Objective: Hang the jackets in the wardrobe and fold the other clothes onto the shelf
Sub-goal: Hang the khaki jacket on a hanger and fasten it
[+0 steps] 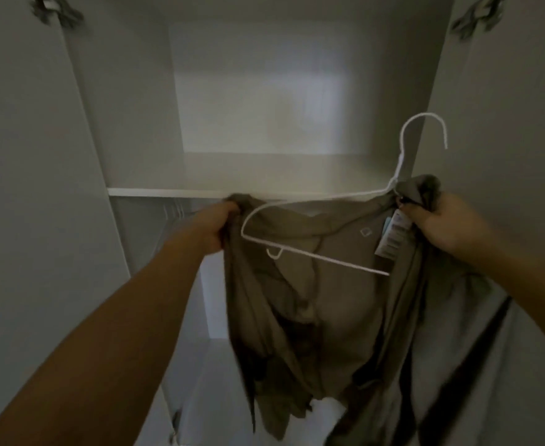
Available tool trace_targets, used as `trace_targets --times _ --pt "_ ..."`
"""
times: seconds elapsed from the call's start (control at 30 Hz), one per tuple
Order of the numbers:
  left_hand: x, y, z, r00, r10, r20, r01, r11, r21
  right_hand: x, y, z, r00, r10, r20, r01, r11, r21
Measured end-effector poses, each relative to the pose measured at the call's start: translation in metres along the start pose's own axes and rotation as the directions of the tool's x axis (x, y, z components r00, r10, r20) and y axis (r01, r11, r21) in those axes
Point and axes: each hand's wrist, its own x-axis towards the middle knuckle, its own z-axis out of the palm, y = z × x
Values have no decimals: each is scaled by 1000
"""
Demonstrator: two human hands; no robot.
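Both hands are clenched on cloth: the left hand [224, 228] bunches one shoulder of the limp olive-brown fabric jacket [313, 304] in a curled fist, and the right hand [441, 225] pinches the opposite shoulder at the collar, close to the neck of the thin white wire hanger [329, 220]. Whether the right fingers also trap the wire itself cannot be told, since gathered cloth covers that spot.

The jacket hangs in the air between the hands, in front of the open white wardrobe [129, 123], its top edge level with the front edge of the white wardrobe shelf [168, 192]. The hanger lies tilted across the chest of the garment, only partly inside it; its hook stands up near the wardrobe's right side wall. A paper tag [393, 235] dangles beside the right hand.

The jacket looks light and thoroughly soft: it sags and folds wherever it is unsupported, so it will give no help in keeping its shape. The shoulder seams and collar seem the sensible places to hold while spreading it over the wire. The hanger appears stiff but slim and probably smooth, so cloth may slide off a sloping arm; the base of the hook is likely the safest place to carry it.
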Motion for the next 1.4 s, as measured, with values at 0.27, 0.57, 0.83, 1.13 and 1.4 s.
trace_targets --times 0.27,0.57,0.83,1.13,1.4 --pt "-35 60 41 981 174 82 -190 938 289 -8 -33 36 999 -9 34 21 927 -375" --pt "-55 51 74 807 517 284 -507 360 783 2 -83 17 975 -8 222 -151 707 691" --pt "-42 53 61 753 529 392 -621 374 688 15 -92 10 949 -37 312 -191 722 665" --pt "-35 43 38 805 354 477 -594 486 642 17 -67 2 598 -287 749 -501 595 628" --pt "-33 52 38 713 440 545 -700 428 571 25 -77 12 706 -199 680 -226 846 483"
